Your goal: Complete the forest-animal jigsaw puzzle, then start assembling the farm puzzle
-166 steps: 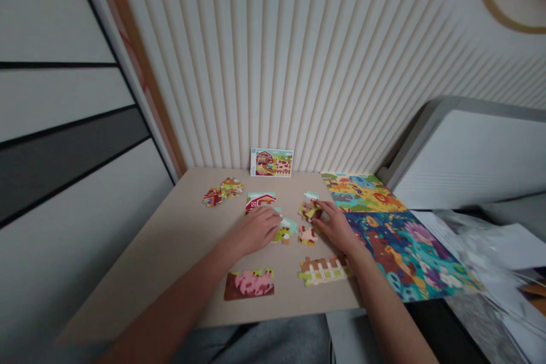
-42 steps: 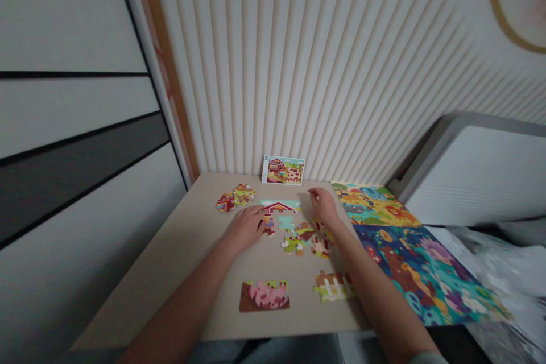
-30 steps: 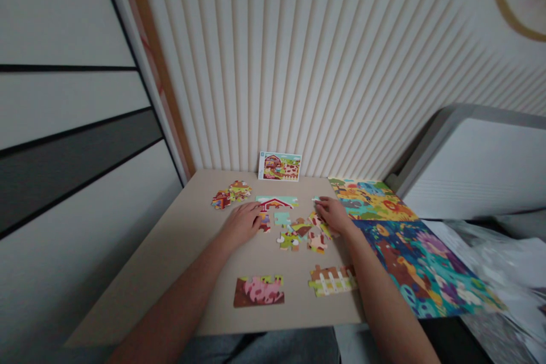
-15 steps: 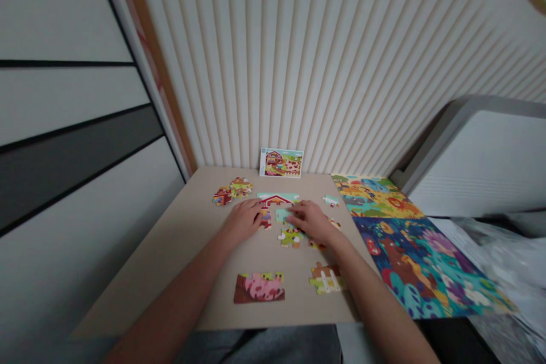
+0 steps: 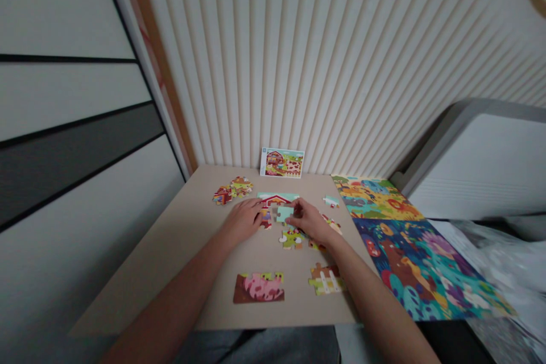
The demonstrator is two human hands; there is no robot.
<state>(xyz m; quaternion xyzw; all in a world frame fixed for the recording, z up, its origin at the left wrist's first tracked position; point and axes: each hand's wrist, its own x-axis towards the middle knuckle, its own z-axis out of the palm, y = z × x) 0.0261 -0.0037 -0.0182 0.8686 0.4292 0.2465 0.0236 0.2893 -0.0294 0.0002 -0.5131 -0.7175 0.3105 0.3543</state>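
Observation:
My right hand (image 5: 312, 220) pinches the right side of a pale blue puzzle piece (image 5: 284, 214) between thumb and fingers, just below the joined barn-roof strip (image 5: 276, 200). At the strip's left end lies my left hand (image 5: 245, 220), its fingers stretched out and their tips touching the edge. A barn-wall piece (image 5: 265, 218) is beside my left thumb. Under my right hand sits a green piece with white sheep-like shapes (image 5: 291, 238), and part of another piece is covered by the wrist. Nearer me are a joined pink pig section (image 5: 259, 287) and a white fence section (image 5: 327, 280).
A farm picture card (image 5: 282, 162) leans on the ribbed wall at the back. Two joined clusters (image 5: 234, 189) lie back left, a small piece (image 5: 331, 201) back right. Two finished puzzles, a yellow animal one (image 5: 384, 196) and a dark blue one (image 5: 430, 267), lie right of the table.
My right hand has closed on the pale blue piece and shifted it slightly right. My left hand stays where it was.

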